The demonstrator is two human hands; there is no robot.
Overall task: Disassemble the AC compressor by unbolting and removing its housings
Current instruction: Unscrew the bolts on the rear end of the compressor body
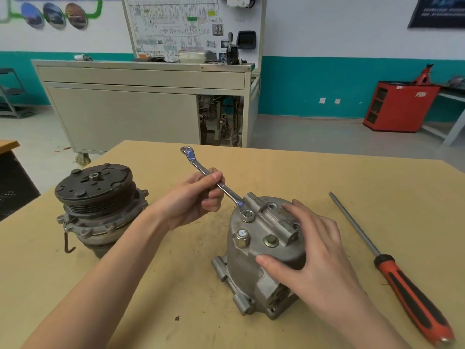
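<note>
A grey cast-metal compressor housing [254,250] stands on the tan table [176,285], its end face up. Two hex bolts [270,241] show on that face. My left hand [193,197] grips the shaft of a chrome ring wrench [214,181]. The wrench's lower ring sits over a bolt [247,214] near the top of the housing. My right hand [309,253] rests on the housing's right side, fingers spread and thumb on the front wall. The other compressor half [98,205], with a black clutch pulley on top, stands to the left.
A long screwdriver [392,268] with a red and black handle lies on the table to the right. A grey cabinet on wheels [141,107] with a wiring panel stands behind the table. A red cabinet [400,107] is at the far right.
</note>
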